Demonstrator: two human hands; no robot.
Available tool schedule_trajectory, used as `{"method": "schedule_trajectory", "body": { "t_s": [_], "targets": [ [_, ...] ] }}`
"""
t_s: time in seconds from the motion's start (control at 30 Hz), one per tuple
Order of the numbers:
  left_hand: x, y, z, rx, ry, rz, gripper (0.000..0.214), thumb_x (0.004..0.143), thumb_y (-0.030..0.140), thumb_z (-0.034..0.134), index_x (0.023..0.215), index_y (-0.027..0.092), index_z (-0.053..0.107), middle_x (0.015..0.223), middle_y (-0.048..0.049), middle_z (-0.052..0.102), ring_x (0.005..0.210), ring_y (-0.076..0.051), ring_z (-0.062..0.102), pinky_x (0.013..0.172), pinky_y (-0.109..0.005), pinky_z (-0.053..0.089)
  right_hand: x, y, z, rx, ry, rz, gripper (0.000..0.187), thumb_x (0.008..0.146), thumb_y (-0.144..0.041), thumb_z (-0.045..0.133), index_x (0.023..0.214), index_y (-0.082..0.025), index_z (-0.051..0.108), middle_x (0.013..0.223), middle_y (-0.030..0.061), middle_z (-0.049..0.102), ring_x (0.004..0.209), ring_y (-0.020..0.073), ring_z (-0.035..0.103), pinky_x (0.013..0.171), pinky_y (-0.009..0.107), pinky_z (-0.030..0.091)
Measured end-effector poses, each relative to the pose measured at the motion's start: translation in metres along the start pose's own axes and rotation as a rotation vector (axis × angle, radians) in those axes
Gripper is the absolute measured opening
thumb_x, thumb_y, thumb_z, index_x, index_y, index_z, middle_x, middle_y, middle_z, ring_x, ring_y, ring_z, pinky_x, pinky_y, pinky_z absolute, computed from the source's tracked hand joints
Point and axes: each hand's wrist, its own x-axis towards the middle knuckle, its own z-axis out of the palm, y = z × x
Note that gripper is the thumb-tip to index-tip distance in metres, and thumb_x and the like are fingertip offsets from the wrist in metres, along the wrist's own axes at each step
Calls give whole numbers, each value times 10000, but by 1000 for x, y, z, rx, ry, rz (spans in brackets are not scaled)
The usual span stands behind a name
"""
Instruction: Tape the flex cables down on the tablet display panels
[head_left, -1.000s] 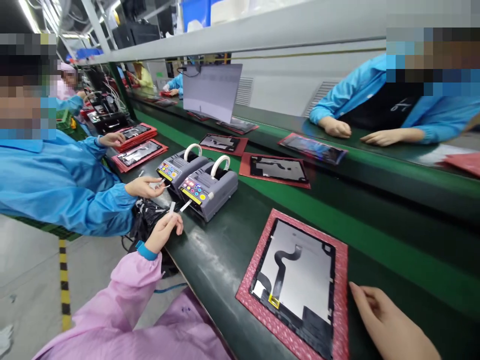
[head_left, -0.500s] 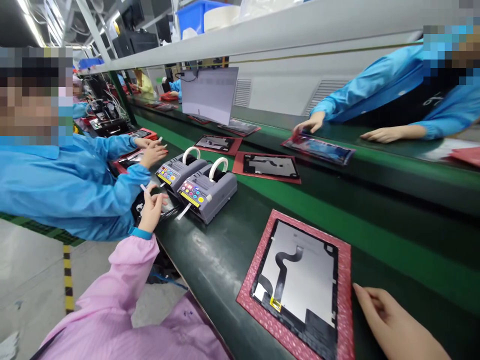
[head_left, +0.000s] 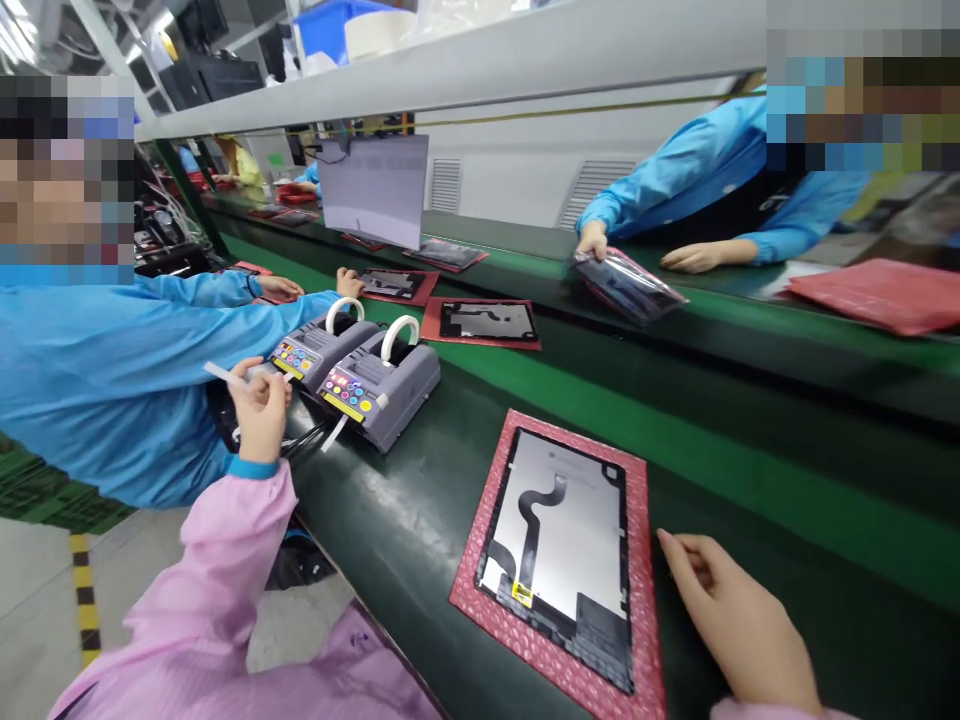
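White strip pinched in raised left hand; right hand half-open near panel.

Left arm stretched forward, left hand raised, pinching — right hand lower, loosely curled.

Blue bin on grey shelf, monitor, wall vents, striped floor tape

I see smooth, filmy tape, a panel with metallic sheen, glossy bumpy plastic wrap, 2 matt plastic dispensers and my creased cloth sleeve.
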Motion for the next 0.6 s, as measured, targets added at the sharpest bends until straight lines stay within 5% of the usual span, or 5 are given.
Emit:
{"method": "schedule_trajectory", "body": {
  "t_s": [0.1,0.2,0.27,0.4,0.6],
  "targets": [
    [-32,50,38,-38,-407,44,273,927,269,604,1182,230,513,691,45,577,619,-102,578,623,-215,486,-10,-24,0,197,133,-132,401,830,-617,486,902,-244,615,874,66,709,796,250,667,710,353,485],
    [-66,78,93,-94,-1274,-10,211,973,277,509,1113,182,635,921,-60,677,828,-155,646,759,-272,520,-22,-67,-1,484,90,-345,342,879,-553,532,1004,-248,623,1005,74,683,896,227,644,798,344,501],
    [-85,83,131,-139,-1573,29,240,976,267,487,1095,169,670,1016,-84,681,934,-179,633,849,-295,501,-28,-95,-1,603,-71,-459,316,865,-523,594,1036,-263,651,1097,76,652,957,222,628,819,346,507],
    [-115,79,182,-245,-1717,40,263,973,253,468,1066,142,688,1025,-86,679,875,-160,609,808,-272,484,-33,-124,-5,700,-212,-503,251,793,-506,708,874,-269,730,1081,68,626,991,231,600,818,369,487],
    [-126,56,192,-178,-1666,-215,311,946,335,535,1142,125,654,939,-71,700,747,-132,584,684,-245,467,-30,-121,-25,732,-51,-438,183,818,-452,701,804,-269,701,1190,54,608,1145,251,541,892,398,440]
  ]
}}
